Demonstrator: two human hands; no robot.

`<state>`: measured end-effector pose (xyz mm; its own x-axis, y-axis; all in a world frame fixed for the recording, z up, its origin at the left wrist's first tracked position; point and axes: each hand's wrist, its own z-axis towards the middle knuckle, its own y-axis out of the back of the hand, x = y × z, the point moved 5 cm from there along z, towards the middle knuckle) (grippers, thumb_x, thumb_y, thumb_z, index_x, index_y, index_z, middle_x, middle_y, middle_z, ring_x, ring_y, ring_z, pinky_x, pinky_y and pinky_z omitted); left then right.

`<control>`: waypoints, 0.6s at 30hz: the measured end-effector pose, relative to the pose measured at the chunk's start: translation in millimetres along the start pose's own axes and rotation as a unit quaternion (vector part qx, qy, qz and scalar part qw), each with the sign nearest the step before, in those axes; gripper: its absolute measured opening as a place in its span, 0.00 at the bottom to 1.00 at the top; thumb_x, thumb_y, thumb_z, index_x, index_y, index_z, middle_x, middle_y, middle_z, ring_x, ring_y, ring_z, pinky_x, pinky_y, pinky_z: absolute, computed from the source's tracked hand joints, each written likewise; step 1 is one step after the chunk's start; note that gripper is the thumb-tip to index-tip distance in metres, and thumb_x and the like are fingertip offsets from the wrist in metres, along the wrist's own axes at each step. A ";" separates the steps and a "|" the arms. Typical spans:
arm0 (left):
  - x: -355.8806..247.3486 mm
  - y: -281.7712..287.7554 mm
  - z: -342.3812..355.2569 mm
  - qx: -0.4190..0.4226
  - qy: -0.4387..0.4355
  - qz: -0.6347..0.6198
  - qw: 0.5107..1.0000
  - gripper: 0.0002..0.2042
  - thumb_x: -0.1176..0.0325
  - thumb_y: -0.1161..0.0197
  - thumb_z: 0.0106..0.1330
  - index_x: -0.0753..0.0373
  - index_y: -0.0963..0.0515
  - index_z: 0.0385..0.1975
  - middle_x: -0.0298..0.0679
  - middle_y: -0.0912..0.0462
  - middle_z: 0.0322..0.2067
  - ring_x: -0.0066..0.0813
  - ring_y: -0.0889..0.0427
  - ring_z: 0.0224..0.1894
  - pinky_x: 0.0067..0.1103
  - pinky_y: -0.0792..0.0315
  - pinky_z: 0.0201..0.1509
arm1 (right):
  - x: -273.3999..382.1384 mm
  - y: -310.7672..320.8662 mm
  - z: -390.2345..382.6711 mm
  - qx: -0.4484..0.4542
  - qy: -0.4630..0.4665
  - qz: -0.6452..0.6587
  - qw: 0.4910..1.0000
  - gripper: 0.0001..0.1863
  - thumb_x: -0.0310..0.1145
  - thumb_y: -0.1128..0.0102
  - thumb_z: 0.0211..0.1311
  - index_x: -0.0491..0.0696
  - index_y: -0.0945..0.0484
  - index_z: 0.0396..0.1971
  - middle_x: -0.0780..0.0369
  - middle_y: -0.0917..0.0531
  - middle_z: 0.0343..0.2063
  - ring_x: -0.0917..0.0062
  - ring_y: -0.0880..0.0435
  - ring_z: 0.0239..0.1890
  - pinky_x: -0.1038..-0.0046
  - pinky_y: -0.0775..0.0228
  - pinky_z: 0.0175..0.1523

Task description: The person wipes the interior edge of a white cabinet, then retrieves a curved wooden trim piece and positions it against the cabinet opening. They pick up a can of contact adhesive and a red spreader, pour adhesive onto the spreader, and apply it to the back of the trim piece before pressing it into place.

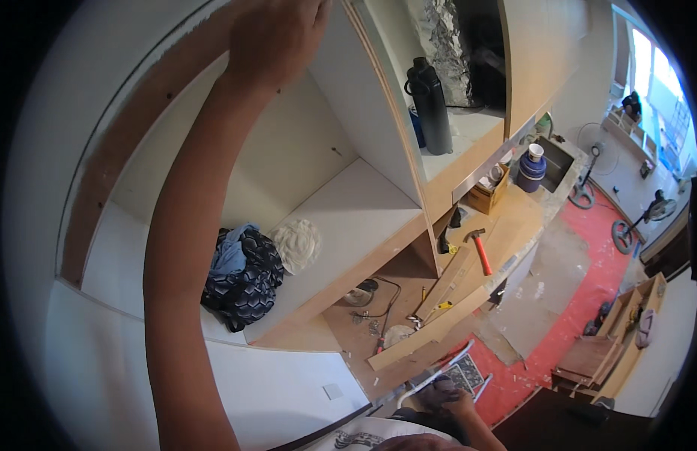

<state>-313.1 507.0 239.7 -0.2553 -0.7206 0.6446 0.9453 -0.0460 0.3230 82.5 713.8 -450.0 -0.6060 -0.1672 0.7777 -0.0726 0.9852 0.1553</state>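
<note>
My left arm reaches up across the open white cabinet (378, 197). At its upper frame, my left hand (269, 41) is closed, fingers curled and partly cut off by the picture's top edge. Whatever it grips does not show. Low down by my body, my right hand (461, 408) is closed against a dark object (441, 392) whose kind I cannot make out. Just beyond is a stepladder (465, 372) with pale rails. On the cabinet shelf, a black patterned bundle (250, 274) with blue cloth lies beside a crumpled cream cloth (297, 246).
A black bottle (432, 113) stands in the adjoining compartment, near crumpled foil (450, 52). On the counter below lie a red-handled hammer (480, 252), wooden strips (431, 331) and loose tools. A blue jug (531, 171) stands near the sink (556, 161). Fans stand on the red-covered floor (570, 278).
</note>
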 end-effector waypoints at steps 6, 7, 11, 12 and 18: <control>29.8 -36.1 48.8 0.131 0.196 0.056 0.970 0.21 0.57 0.54 0.77 0.64 0.25 0.59 0.56 0.15 0.44 0.55 0.15 0.46 0.41 0.21 0.50 | -125.4 53.5 25.4 -0.102 -0.081 0.044 0.991 0.08 0.23 0.29 0.39 0.40 0.19 0.23 0.62 0.20 0.18 0.76 0.22 0.19 0.69 0.30 0.25; 22.2 -37.5 55.3 0.135 0.208 0.054 0.967 0.21 0.57 0.55 0.77 0.64 0.25 0.59 0.56 0.15 0.43 0.55 0.15 0.45 0.41 0.21 0.50 | -144.8 63.0 22.6 -0.129 -0.084 0.024 0.988 0.08 0.23 0.31 0.40 0.40 0.20 0.24 0.62 0.21 0.17 0.76 0.23 0.19 0.69 0.31 0.25; 45.0 -45.3 40.5 0.095 0.173 0.038 0.980 0.20 0.58 0.55 0.77 0.61 0.27 0.61 0.55 0.15 0.42 0.56 0.15 0.44 0.42 0.21 0.50 | -131.6 81.0 -10.1 -0.169 -0.155 0.134 0.964 0.09 0.22 0.34 0.39 0.41 0.26 0.22 0.63 0.26 0.17 0.74 0.26 0.19 0.67 0.32 0.27; 40.3 -46.9 46.6 0.102 0.170 0.050 0.979 0.20 0.58 0.55 0.77 0.60 0.28 0.62 0.55 0.15 0.43 0.57 0.15 0.44 0.42 0.21 0.49 | -141.9 82.5 -10.8 -0.195 -0.137 0.112 0.965 0.12 0.23 0.33 0.38 0.42 0.30 0.21 0.64 0.29 0.18 0.74 0.27 0.21 0.66 0.32 0.28; 24.5 -33.1 59.9 0.156 0.186 0.077 0.967 0.20 0.59 0.56 0.77 0.59 0.30 0.64 0.56 0.15 0.42 0.57 0.15 0.42 0.44 0.21 0.46 | -199.0 72.3 16.8 -0.210 -0.101 0.049 0.971 0.10 0.24 0.36 0.38 0.37 0.26 0.22 0.59 0.24 0.18 0.73 0.24 0.24 0.64 0.31 0.30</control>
<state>-362.8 532.4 286.3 0.0296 -0.9037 0.4272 0.8440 0.2516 0.4738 184.5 819.0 -603.8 -0.7396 -0.0215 0.6727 0.2968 0.8867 0.3547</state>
